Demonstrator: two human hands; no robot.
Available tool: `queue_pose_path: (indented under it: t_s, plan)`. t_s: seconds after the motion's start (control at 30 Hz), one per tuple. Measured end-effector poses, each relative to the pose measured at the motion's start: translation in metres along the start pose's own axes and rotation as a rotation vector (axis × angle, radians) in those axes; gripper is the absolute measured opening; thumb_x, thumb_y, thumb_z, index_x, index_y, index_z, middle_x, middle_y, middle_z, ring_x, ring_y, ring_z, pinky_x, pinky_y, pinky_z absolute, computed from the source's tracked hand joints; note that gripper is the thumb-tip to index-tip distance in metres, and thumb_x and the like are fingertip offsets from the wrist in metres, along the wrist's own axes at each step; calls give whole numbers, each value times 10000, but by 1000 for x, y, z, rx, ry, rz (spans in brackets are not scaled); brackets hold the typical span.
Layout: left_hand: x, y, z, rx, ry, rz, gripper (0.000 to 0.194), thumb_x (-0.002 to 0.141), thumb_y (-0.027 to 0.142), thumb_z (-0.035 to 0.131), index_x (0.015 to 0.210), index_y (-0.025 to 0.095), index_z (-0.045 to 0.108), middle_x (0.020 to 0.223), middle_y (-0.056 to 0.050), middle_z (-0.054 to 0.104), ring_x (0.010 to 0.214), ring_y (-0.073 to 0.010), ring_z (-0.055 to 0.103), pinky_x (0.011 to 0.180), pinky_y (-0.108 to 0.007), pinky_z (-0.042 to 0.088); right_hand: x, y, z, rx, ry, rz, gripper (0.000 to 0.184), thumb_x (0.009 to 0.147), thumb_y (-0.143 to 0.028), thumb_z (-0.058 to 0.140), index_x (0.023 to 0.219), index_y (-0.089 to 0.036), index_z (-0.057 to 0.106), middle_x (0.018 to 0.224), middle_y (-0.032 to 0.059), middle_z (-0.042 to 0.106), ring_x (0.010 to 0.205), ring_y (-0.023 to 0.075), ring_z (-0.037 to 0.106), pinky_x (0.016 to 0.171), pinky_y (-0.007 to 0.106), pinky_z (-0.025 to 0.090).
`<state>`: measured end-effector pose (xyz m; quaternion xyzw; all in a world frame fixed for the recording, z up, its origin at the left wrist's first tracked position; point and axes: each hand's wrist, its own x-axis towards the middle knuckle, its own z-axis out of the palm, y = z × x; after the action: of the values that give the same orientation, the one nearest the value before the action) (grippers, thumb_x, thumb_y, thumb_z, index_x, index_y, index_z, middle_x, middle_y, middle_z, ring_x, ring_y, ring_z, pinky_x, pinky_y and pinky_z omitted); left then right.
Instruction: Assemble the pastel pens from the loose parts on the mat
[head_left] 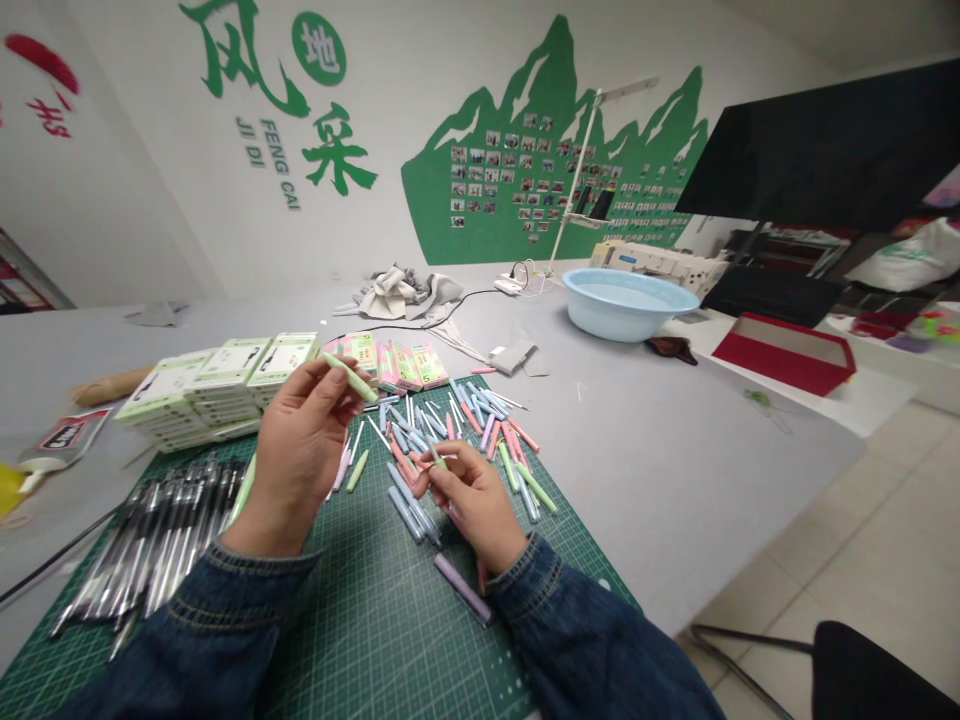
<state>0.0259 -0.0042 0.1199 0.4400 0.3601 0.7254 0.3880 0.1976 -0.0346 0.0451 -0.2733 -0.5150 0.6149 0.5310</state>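
My left hand [304, 445] is raised above the cutting mat [352, 620], its fingers closed around a light green pen barrel [351, 378]. Lower and to the right, my right hand [476, 495] pinches a small green and greyish pen piece [438, 458], mostly hidden by the fingers. Loose pastel pen parts in blue, pink and green lie scattered beyond and around the right hand. Just in front of that hand's wrist rests a purple pen barrel [463, 588]. Many clear pens with black grips [161, 540] lie in a pile left of my left wrist.
Stacked white and green boxes [225, 385] stand at the left, with small pink and green packs [409, 366] beside them. Farther back are crumpled cloths [401, 293], a light blue basin [626, 305] and a sewing machine [664, 262]. A red box [784, 352] sits at the right.
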Motion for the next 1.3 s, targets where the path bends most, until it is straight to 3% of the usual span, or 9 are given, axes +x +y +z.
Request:
queue_pose_path:
  t_s: [0.07, 0.17, 0.23, 0.33, 0.47, 0.57, 0.8, 0.97, 1.3]
  plan:
    - [4, -13, -13, 179, -21, -77, 201, 745, 327, 684, 894, 198, 645, 831, 2, 656, 713, -125, 616, 658, -244, 484, 1, -3, -3, -5, 45, -15, 132, 848, -283, 583, 946, -194, 589, 690, 7, 672, 534, 105, 455, 531, 229, 344]
    - [3, -41, -36, 781, -312, -289, 205, 744, 383, 638, 795, 186, 651, 566, 16, 597, 528, -156, 565, 523, -259, 427, 3, -8, -4, -4, 116, -22, 141, 825, -294, 603, 923, -195, 582, 642, -7, 649, 524, 111, 475, 526, 231, 356]
    - [-1, -60, -47, 1195, -421, -239, 206, 741, 387, 612, 685, 191, 632, 522, -10, 601, 568, -203, 596, 574, -295, 431, 4, -10, -3, 9, 153, -23, 149, 813, -300, 611, 914, -197, 575, 624, -15, 635, 514, 113, 481, 523, 232, 363]
    - [-11, -76, -53, 1452, -427, -121, 167, 736, 345, 604, 703, 185, 633, 605, -66, 645, 722, -278, 633, 683, -355, 434, 4, -9, -3, 21, 176, -30, 141, 810, -285, 608, 913, -196, 571, 621, -20, 626, 497, 107, 471, 520, 231, 364]
    - [-23, -77, -42, 1479, -503, 118, 244, 836, 300, 503, 1012, 207, 644, 894, -96, 678, 901, -272, 615, 797, -373, 427, 5, -7, -5, 20, 180, -34, 136, 820, -278, 598, 926, -196, 575, 630, -19, 620, 503, 105, 465, 507, 227, 352]
    - [-25, -74, -35, 1378, -687, 225, 234, 870, 298, 470, 999, 232, 654, 1052, -74, 637, 1015, -244, 564, 870, -354, 413, 4, -6, -6, 16, 178, -23, 150, 816, -294, 608, 926, -200, 569, 631, -22, 618, 504, 104, 456, 506, 224, 352]
    - [-13, -79, -42, 1396, -730, 178, 155, 837, 270, 509, 801, 201, 644, 922, -68, 647, 941, -243, 567, 835, -352, 413, 4, -6, -5, -12, 182, -26, 141, 815, -280, 604, 918, -191, 564, 623, -20, 619, 489, 98, 415, 489, 219, 331]
    - [-9, -81, -41, 1355, -780, 150, 154, 740, 138, 553, 809, 216, 667, 892, -51, 661, 952, -241, 571, 842, -341, 410, 4, -6, -4, -24, 180, -30, 160, 812, -317, 613, 912, -200, 570, 616, -20, 619, 499, 108, 425, 490, 225, 338]
    - [-5, -81, -33, 1328, -863, 193, 173, 749, 152, 548, 807, 230, 692, 887, -52, 641, 943, -239, 562, 828, -339, 409, 3, -8, -3, -30, 193, -23, 146, 803, -293, 618, 908, -198, 584, 611, -20, 618, 504, 112, 444, 496, 227, 351]
